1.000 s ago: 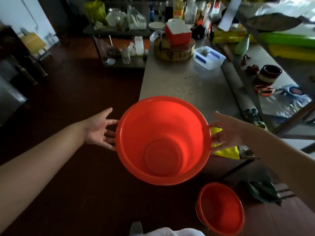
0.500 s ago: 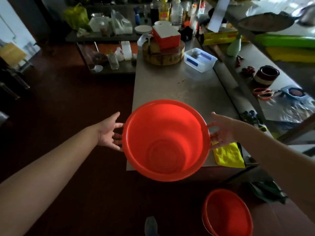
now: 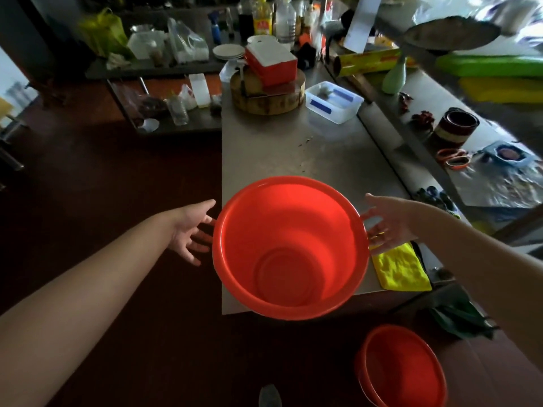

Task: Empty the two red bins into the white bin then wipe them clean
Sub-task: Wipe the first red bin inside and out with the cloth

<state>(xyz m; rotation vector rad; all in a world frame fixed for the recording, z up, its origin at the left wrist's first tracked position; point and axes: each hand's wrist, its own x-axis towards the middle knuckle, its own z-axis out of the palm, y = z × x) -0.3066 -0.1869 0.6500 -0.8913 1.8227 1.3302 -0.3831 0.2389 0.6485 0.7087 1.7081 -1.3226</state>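
Left hand [image 3: 191, 233] open at the left, fingers spread and straight, tips right by the rim of the red bin [image 3: 289, 248]. Red bin standing mouth up at the near end of the gray tabletop [image 3: 293, 154], near side sticking out past the edge. Right hand [image 3: 388, 224] open too, fingers straight, against the bin's right rim. Yellow cloth [image 3: 399, 271] flat on the tabletop, just beside the bin. Second red bin [image 3: 402, 368] down on the floor, low at the right.
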